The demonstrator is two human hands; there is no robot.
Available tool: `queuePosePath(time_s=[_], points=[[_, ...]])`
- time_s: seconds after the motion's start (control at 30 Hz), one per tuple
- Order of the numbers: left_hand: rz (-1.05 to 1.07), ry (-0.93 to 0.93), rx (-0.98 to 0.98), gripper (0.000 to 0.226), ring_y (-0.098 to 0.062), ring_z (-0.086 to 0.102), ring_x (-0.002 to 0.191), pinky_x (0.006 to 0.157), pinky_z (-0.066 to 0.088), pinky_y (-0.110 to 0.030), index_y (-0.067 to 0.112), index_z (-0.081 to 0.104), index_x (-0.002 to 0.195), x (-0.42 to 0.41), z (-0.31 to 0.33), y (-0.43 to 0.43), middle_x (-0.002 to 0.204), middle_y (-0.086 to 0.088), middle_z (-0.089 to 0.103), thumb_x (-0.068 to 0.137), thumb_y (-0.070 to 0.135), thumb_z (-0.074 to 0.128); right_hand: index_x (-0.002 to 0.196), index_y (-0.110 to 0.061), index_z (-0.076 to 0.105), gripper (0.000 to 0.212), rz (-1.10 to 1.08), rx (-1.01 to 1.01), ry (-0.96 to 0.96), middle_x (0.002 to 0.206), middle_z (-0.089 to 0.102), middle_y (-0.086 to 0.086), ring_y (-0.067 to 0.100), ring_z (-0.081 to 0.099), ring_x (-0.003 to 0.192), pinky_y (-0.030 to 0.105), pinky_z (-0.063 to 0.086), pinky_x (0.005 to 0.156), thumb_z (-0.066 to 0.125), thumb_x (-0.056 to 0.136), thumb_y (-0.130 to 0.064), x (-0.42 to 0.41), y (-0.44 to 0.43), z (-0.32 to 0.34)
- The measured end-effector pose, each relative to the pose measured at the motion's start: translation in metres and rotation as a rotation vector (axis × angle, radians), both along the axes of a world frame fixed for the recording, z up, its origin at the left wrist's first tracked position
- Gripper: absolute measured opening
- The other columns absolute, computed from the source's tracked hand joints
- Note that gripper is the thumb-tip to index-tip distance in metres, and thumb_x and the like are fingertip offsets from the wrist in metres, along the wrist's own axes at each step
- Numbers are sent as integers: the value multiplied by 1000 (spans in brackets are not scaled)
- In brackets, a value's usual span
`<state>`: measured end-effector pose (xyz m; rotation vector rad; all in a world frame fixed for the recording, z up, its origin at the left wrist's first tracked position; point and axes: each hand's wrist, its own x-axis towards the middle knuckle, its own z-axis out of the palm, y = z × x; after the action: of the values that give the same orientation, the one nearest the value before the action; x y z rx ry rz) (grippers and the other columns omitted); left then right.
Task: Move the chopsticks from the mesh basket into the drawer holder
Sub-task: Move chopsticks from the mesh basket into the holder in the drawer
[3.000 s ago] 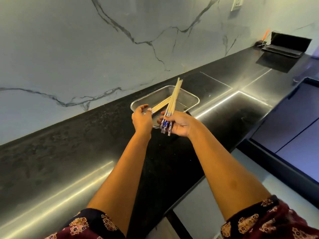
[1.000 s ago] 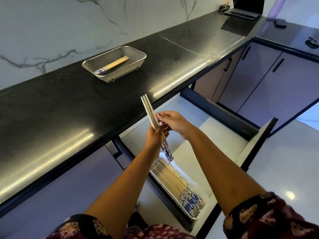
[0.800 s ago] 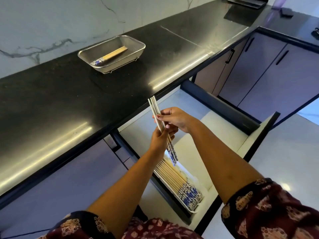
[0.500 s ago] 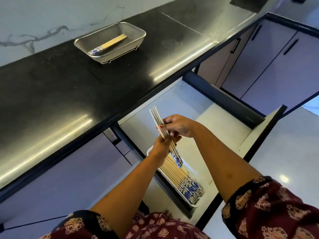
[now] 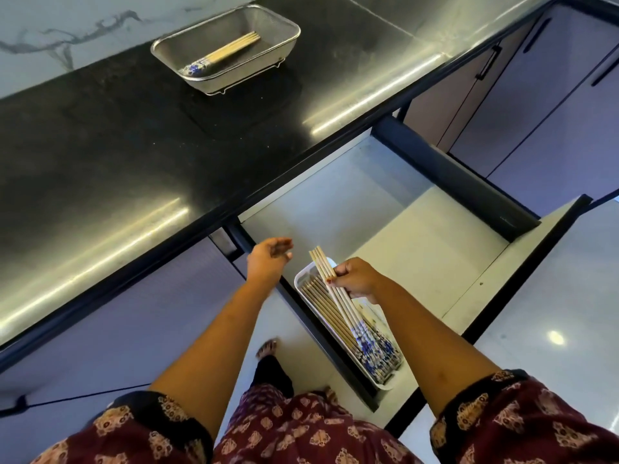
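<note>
A bundle of chopsticks (image 5: 338,296) is gripped in the right hand (image 5: 355,277), tilted over the holder (image 5: 303,275) at the open drawer's (image 5: 402,242) left edge, their patterned ends seemingly touching those already stored. The left hand (image 5: 268,261) is held empty and loosely opened above the drawer's left rail. More chopsticks (image 5: 223,54) are left in the basket (image 5: 281,23) near the tabletop's (image 5: 117,135) back edge.

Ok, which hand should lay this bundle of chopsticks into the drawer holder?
Right. The right hand already grips the chopsticks directly above the holder; the left hand is empty, off to the side.
</note>
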<state>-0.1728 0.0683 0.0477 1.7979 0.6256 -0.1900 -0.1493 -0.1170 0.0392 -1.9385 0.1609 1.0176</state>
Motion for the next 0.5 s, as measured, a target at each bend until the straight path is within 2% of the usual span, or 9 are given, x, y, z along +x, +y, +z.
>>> queuePosePath(time_s=[0.07, 0.1, 0.23, 0.37, 0.43, 0.5], points=[[-104, 28, 113, 30, -22, 62, 113, 97, 44, -22, 2, 63, 118, 0, -6, -5, 117, -13, 67, 89, -4, 58, 58, -18, 55, 32, 58, -97, -41, 56, 41, 1, 12, 36, 48, 17, 32, 44, 69, 85, -8, -4, 5, -10], [-150, 46, 164, 30, -21, 62, 112, 97, 42, -19, 3, 64, 118, -2, -8, -8, 117, -13, 68, 89, -3, 58, 53, -20, 45, 41, 77, -132, -61, 55, 37, -1, 11, 34, 47, 18, 31, 42, 70, 85, -10, -7, 8, -14], [-302, 82, 330, 30, -18, 62, 111, 95, 40, -17, 7, 67, 116, -10, -13, -13, 117, -8, 69, 91, -1, 53, 54, -21, 34, 49, 152, -237, -106, 57, 32, -5, 7, 30, 49, 16, 27, 45, 72, 83, -14, -16, 15, -30], [-353, 98, 381, 34, -19, 62, 110, 94, 44, -22, 11, 69, 114, -17, -19, -10, 116, -6, 69, 91, -3, 48, 53, -23, 33, 47, 271, -339, -157, 59, 33, -5, 9, 34, 55, 17, 23, 49, 66, 86, -15, -21, 19, -43], [-360, 91, 361, 35, -19, 62, 110, 96, 45, -24, 11, 69, 114, -19, -21, -8, 116, -6, 69, 90, -5, 49, 56, -18, 41, 37, 345, -399, -149, 63, 41, -1, 17, 45, 69, 18, 29, 54, 58, 87, -10, -25, 22, -46], [-365, 77, 352, 37, -20, 63, 110, 99, 48, -28, 11, 69, 113, -21, -22, -6, 116, -7, 69, 88, -7, 48, 71, -11, 55, 18, 376, -417, -144, 77, 52, 4, 20, 48, 82, 22, 36, 66, 52, 88, -6, -27, 25, -49]])
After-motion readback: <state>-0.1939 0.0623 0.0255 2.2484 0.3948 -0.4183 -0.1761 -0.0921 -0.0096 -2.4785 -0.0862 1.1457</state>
